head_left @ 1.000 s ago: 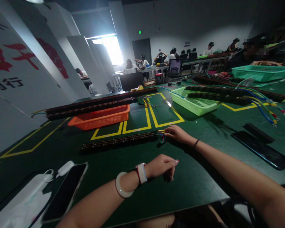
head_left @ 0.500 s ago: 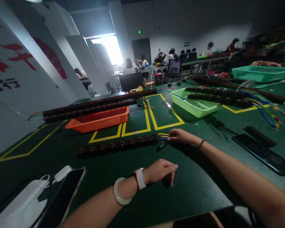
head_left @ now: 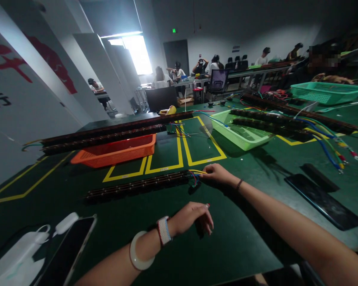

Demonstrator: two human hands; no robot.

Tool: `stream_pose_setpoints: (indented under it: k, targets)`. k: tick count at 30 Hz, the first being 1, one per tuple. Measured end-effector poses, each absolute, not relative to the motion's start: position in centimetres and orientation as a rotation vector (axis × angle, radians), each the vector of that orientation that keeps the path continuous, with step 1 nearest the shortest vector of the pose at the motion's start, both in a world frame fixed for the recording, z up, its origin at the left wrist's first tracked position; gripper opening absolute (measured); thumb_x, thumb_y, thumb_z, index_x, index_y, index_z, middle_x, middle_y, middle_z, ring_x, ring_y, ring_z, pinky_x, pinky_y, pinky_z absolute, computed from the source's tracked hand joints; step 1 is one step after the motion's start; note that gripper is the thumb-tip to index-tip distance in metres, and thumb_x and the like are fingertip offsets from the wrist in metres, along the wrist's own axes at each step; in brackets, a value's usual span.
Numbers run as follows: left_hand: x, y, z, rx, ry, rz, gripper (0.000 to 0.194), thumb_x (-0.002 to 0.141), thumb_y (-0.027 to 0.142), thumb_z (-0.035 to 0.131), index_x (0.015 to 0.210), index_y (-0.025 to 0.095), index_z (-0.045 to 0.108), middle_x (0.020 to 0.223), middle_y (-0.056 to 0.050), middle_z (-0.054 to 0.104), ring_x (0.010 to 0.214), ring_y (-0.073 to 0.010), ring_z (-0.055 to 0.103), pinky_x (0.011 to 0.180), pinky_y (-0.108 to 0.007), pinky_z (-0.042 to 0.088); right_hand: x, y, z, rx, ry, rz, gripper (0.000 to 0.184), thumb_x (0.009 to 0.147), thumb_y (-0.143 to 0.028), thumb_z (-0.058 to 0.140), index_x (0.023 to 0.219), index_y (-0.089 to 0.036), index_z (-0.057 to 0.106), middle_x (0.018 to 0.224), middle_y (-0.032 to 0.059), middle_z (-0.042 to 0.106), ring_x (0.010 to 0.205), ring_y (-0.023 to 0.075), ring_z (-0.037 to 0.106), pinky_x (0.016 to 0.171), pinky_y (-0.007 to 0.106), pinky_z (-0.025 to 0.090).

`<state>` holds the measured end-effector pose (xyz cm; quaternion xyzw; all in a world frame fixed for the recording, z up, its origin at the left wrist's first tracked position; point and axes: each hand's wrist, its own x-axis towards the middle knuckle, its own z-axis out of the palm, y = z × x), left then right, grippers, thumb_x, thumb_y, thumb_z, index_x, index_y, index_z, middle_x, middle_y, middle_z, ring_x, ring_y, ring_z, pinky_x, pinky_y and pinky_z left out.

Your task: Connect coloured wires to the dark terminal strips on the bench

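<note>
Your right hand (head_left: 218, 174) is apparently pinching yellow wires (head_left: 197, 171) on the near dark strip (head_left: 139, 186), a wire-handling step calling next for gentleness, your left hand (head_left: 189, 217) holding nothing, fingers apart.

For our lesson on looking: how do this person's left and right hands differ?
The right hand pinches coloured wires by the dark strip; the left hand holds nothing visible.
Behind the left hand are a pale bangle and woven band; behind the right hand, a thin dark bracelet.
Both are ungloved.
</note>
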<state>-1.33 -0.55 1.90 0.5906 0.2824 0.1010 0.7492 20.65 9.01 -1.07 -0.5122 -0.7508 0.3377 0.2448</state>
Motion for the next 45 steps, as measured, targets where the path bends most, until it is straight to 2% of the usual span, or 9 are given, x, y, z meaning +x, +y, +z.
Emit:
stream_pose_setpoints:
  k: [5, 13, 16, 22, 28, 32, 36, 41, 45]
  targets:
    - [1.3, -0.5, 2.7, 1.017, 0.719, 0.418, 0.048, 0.088, 0.052, 0.038, 0.092, 0.009, 0.059, 0.091, -0.016, 0.067, 0.079, -0.0200, 0.065, 0.075, -0.033, 0.047, 20.4, 9.0, -1.2, -1.327, -2.023, 0.918, 0.036, 0.077, -0.049, 0.061, 0.071, -0.013, 0.063, 0.062, -0.0017, 0.055, 0.057, 0.0090, 0.044, 0.053, 0.022, 0.030]
    - [6.7, 1.3, 2.0, 0.596, 0.796, 0.674, 0.059, 0.090, 0.052, 0.034, 0.116, 0.001, 0.049, 0.117, -0.027, 0.056, 0.105, -0.0256, 0.060, 0.101, -0.041, 0.038, 20.3, 7.9, -0.2, -1.141, -2.187, 0.485, 0.022, 0.084, -0.028, 0.059, 0.068, -0.015, 0.064, 0.066, 0.0013, 0.054, 0.068, 0.0122, 0.046, 0.063, 0.024, 0.033]
    - [7.4, 1.9, 1.5, 0.574, 0.792, 0.764, 0.064, 0.089, 0.054, 0.035, 0.122, 0.001, 0.045, 0.117, -0.028, 0.057, 0.106, -0.0284, 0.059, 0.102, -0.045, 0.035, 20.3, 7.8, -0.3, -1.096, -2.304, 0.298, 0.013, 0.082, -0.019, 0.059, 0.072, -0.015, 0.066, 0.067, 0.0020, 0.056, 0.069, 0.0133, 0.045, 0.067, 0.025, 0.033]
    - [7.2, 2.2, 1.3, 0.518, 0.687, 0.782, 0.054, 0.089, 0.049, 0.041, 0.128, 0.011, 0.042, 0.125, -0.022, 0.054, 0.113, -0.0292, 0.055, 0.099, -0.049, 0.036, 20.1, 7.5, -0.2, -1.032, -2.558, -0.065, 0.020, 0.086, -0.019, 0.054, 0.067, -0.014, 0.062, 0.070, 0.0040, 0.057, 0.068, 0.0152, 0.043, 0.064, 0.031, 0.028]
    - [7.2, 2.4, 1.2, 0.412, 0.715, 0.848, 0.032, 0.091, 0.039, 0.044, 0.116, 0.019, 0.050, 0.117, -0.011, 0.059, 0.109, -0.0204, 0.056, 0.095, -0.040, 0.040, 20.1, 6.2, 1.1, -0.968, -2.681, -0.245, 0.012, 0.084, -0.017, 0.055, 0.078, -0.013, 0.064, 0.078, 0.0079, 0.058, 0.075, 0.0191, 0.045, 0.066, 0.034, 0.031]
    - [7.0, 2.5, 0.7, 0.339, 0.761, 0.956, 0.018, 0.090, 0.033, 0.048, 0.097, 0.020, 0.056, 0.101, -0.003, 0.062, 0.098, -0.0135, 0.057, 0.091, -0.030, 0.043, 19.2, 4.9, 1.4, -0.945, -2.680, -0.332, 0.020, 0.087, -0.011, 0.046, 0.090, -0.014, 0.066, 0.085, 0.0107, 0.060, 0.079, 0.0213, 0.047, 0.068, 0.036, 0.036]
    - [6.8, 2.6, 0.5, 0.267, 0.751, 1.001, 0.018, 0.090, 0.032, 0.047, 0.084, 0.018, 0.056, 0.084, 0.001, 0.059, 0.084, -0.0094, 0.055, 0.086, -0.024, 0.044, 18.3, 4.0, 0.8, -1.024, -2.643, -0.271, 0.025, 0.085, -0.007, 0.044, 0.097, -0.013, 0.065, 0.085, 0.0118, 0.059, 0.079, 0.0237, 0.048, 0.070, 0.038, 0.039]
    - [6.9, 2.9, 0.3, 0.326, 0.677, 0.984, 0.022, 0.092, 0.029, 0.043, 0.083, 0.017, 0.059, 0.085, -0.002, 0.061, 0.088, -0.0122, 0.057, 0.089, -0.027, 0.044, 19.4, 3.2, 0.1, -1.070, -2.536, -0.073, 0.029, 0.088, -0.014, 0.045, 0.113, -0.011, 0.059, 0.098, 0.0135, 0.058, 0.090, 0.0235, 0.049, 0.085, 0.040, 0.038]
    - [6.9, 2.8, 0.0, 0.488, 0.599, 0.989, 0.028, 0.094, 0.028, 0.037, 0.092, 0.013, 0.061, 0.095, -0.009, 0.064, 0.098, -0.0159, 0.057, 0.093, -0.030, 0.042, 20.7, 2.1, -0.4, -1.093, -2.384, 0.097, 0.034, 0.092, -0.024, 0.043, 0.123, -0.017, 0.052, 0.109, 0.0121, 0.056, 0.098, 0.0222, 0.049, 0.085, 0.037, 0.039]
